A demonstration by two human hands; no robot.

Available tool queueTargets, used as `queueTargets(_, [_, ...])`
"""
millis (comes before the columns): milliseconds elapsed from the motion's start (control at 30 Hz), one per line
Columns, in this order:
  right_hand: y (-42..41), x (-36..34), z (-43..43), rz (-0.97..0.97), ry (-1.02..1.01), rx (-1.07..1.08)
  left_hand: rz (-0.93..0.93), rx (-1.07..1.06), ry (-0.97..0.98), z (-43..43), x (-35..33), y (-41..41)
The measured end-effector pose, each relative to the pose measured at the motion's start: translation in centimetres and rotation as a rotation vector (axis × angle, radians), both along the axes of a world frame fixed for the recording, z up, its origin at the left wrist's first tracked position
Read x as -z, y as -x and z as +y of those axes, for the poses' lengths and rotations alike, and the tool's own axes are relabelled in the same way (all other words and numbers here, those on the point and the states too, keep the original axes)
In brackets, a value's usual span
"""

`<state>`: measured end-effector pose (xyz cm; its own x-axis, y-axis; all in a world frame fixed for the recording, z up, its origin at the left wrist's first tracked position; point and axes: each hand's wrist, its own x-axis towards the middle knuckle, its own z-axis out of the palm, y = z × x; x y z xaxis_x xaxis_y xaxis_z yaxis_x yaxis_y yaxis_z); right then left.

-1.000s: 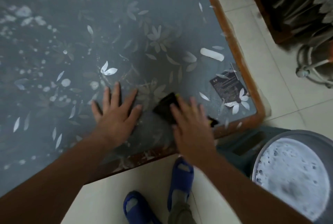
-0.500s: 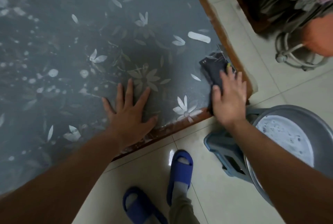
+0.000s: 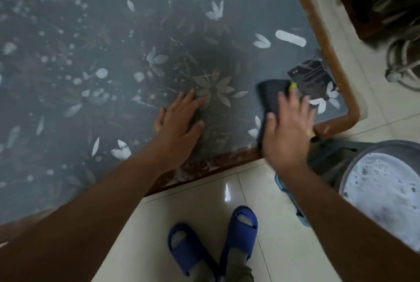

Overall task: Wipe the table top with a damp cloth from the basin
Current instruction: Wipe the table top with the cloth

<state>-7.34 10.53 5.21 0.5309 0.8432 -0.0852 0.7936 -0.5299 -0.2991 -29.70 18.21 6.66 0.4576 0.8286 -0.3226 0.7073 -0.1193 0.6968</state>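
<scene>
Cloth: dark cloth [image 3: 269,97] lies under your right hand [image 3: 288,127], on the table [image 3: 113,31] near its front right corner.
Grip: both hands flat, fingers straight; the right presses the cloth, your left hand [image 3: 179,122] braces on bare table.
Progress: wiping under way; the share already done cannot be told; the far top likely remains.

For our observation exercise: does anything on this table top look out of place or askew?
A dark card lies tilted to the table edges near the right corner, just beyond the cloth under the right hand.
</scene>
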Motion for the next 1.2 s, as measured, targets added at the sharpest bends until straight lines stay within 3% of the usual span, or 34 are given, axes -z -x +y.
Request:
queueTargets(100, [10.4,0.8,-2.0,0.05,-0.028,-0.335,0.118,-0.156,-0.166,1.0,-0.2,4.0])
queueTargets(200, [16.3,1.4,-2.8,0.052,-0.056,-0.381,0.365,-0.244,-0.148,2.3,0.1,8.1])
queueTargets(433, [17.2,1.3,-2.2,0.016,-0.034,-0.601,0.387,-0.135,-0.084,3.1,0.8,10.4])
queueTargets(533, [10.3,1.3,2.3,-0.044,0.014,-0.274,0.427,-0.109,-0.083,3.2,1.1,10.7])
queueTargets(600, [5.8,0.7,5.9,0.033,0.036,0.017,0.46,-0.094,-0.087,3.2,1.1,10.6])
queueTargets(633, [5.7,0.3,7.0,0.046,0.054,0.059,0.474,-0.087,-0.085,3.2,1.1,10.5])
queueTargets(667, [7.1,0.2,7.3,0.006,0.062,0.002,0.482,-0.082,-0.084,3.3,1.0,10.5])
queueTargets(733, [11.8,0.1,5.8,-0.057,0.043,-0.359,0.496,-0.072,-0.077,3.3,1.0,10.4])
queueTargets(800, [14.7,-0.1,3.3,-0.012,0.079,-0.712,0.517,-0.076,-0.073,3.3,1.0,10.4])
queueTargets(833, [14.0,-0.1,3.7,-0.004,0.087,-0.772,0.519,-0.085,-0.072,3.2,1.0,10.4])
queueTargets(867, [12.5,0.1,5.3,-0.017,0.073,-0.73,0.513,-0.094,-0.068,3.2,1.0,10.4])
queueTargets(1000, [7.4,0.1,15.2,-0.009,0.103,-0.191,0.455,-0.131,-0.028,3.4,1.2,10.3])
queueTargets(1067, [10.2,0.4,16.1,-0.062,0.107,-0.358,0.397,-0.161,-0.014,3.6,1.2,10.5])
queueTargets(1167, [15.9,0.4,10.5,-0.035,0.063,-0.93,0.244,-0.212,-0.001,3.3,1.2,11.1])
queueTargets(1200, [15.7,0.4,9.5,-0.027,0.076,-0.991,0.2,-0.24,0.003,3.3,1.2,11.2])
